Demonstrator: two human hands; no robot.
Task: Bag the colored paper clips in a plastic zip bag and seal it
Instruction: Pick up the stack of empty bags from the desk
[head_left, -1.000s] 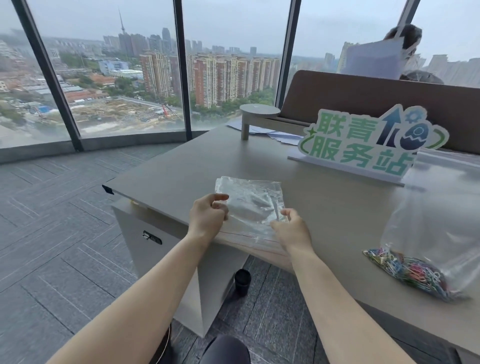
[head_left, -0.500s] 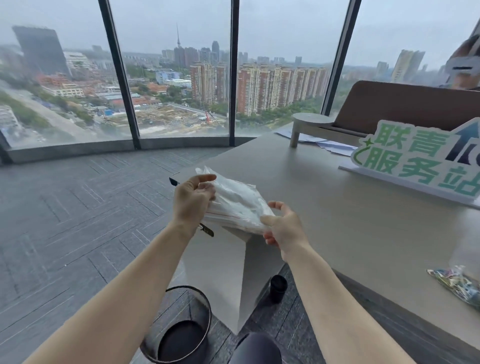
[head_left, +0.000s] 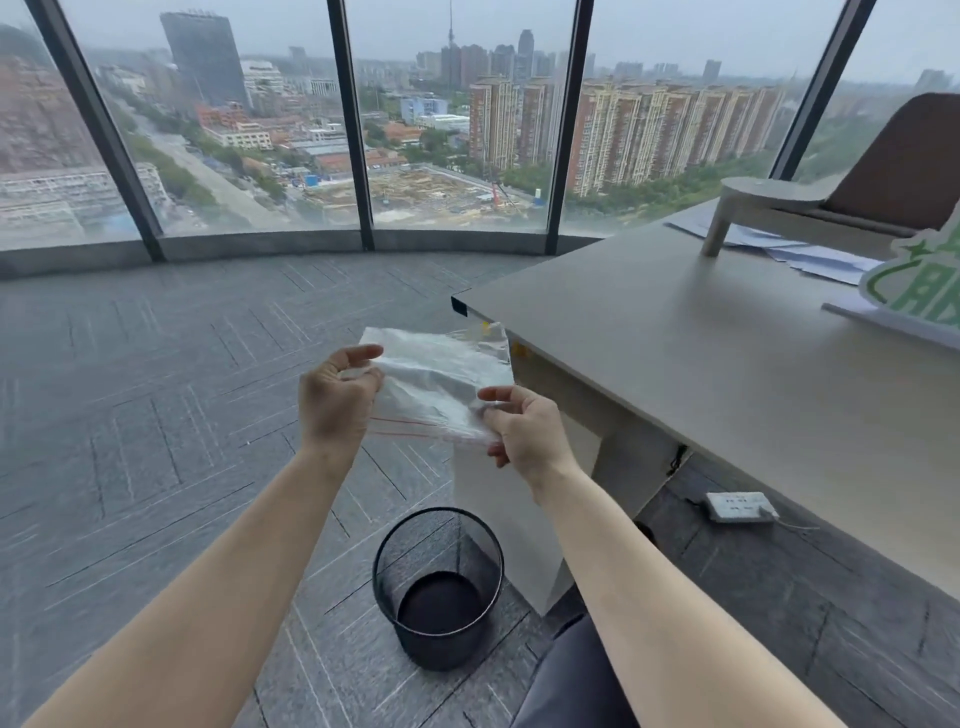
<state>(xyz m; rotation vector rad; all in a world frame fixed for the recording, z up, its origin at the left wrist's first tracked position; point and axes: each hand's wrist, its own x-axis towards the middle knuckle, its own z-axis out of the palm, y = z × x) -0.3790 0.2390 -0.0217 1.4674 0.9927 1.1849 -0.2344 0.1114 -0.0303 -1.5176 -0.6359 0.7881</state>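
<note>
Left hand (head_left: 337, 402) and right hand (head_left: 524, 431) each pinch the clear red-striped plastic zip bag (head_left: 441, 384); bag held left of the grey desk (head_left: 701, 353).

bag (head_left: 441, 384): clear, red zip lines | bin (head_left: 439, 587): black mesh | sign (head_left: 930, 291): seemingly green-white

clear zip bag (head_left: 441, 384) with red seal lines, crumpled, held in the air.

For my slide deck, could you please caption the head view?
Both hands, left hand and right hand, pinch an empty zip bag above a wastebasket.
</note>
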